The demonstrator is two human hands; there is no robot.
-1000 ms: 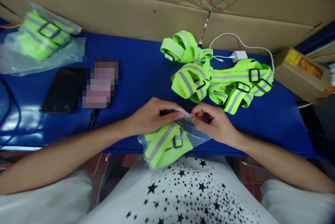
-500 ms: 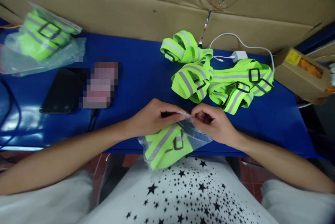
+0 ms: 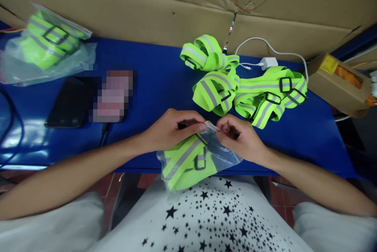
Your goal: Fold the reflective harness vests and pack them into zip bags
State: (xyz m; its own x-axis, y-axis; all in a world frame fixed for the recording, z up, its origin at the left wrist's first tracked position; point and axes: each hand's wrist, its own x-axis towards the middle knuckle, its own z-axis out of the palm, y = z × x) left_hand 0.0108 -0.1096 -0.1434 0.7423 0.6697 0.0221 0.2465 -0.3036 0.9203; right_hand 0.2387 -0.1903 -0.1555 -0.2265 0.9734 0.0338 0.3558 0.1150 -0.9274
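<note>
Between my hands hangs a clear plastic bag (image 3: 225,153), its top edge pinched at two spots. Inside it lies a folded neon-yellow reflective strap (image 3: 182,161) with a grey stripe and a black buckle. My left hand (image 3: 176,130) grips the top edge between thumb and fingers, just above the strap. A short way to the right, my right hand (image 3: 241,136) pinches the same edge with its fingers curled. The bag overhangs the table's front edge, in front of my star-patterned shirt.
Loose neon reflective straps (image 3: 265,87) with black buckles lie in a pile at the back right. A white charger (image 3: 268,63) and a cardboard box (image 3: 338,85) are beyond. At left are a bagged strap (image 3: 44,47), a black phone-like object (image 3: 67,102) and a blurred-out phone (image 3: 113,96).
My hands have moved slightly apart along the bag's top edge, and more of that edge shows between them. The bag's right corner has shifted a little to the right.
</note>
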